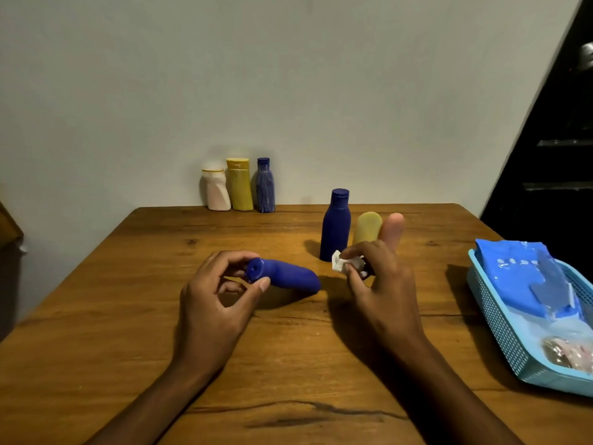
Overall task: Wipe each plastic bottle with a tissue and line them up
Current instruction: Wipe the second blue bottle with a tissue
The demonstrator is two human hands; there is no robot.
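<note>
- Head view: lay on its side on the wooden table [128, 316] — a blue bottle [288, 275], cap end toward the camera, body angled away to the right.
- Pinched at that cap end by the left hand [213, 303], thumb and forefinger curled round the cap, other fingers loosely bent beneath.
- Just right of the lying blue bottle: the right hand [382, 284], fingers curled round a crumpled white tissue [341, 264], not touching the bottle.
- Behind the tissue stood an upright dark blue bottle [335, 226], with a yellow bottle [367, 228] just beside it and a pink bottle [393, 228] next along, both partly hidden by the right hand.
- Far behind the lying blue bottle, at the table's back edge by the wall — lined up close together: a white bottle [216, 191], a yellow-capped bottle [240, 184], a streaked blue bottle [265, 186].
- Well right of the lying blue bottle: a light blue basket [500, 329] holding a blue tissue packet [519, 277].
</note>
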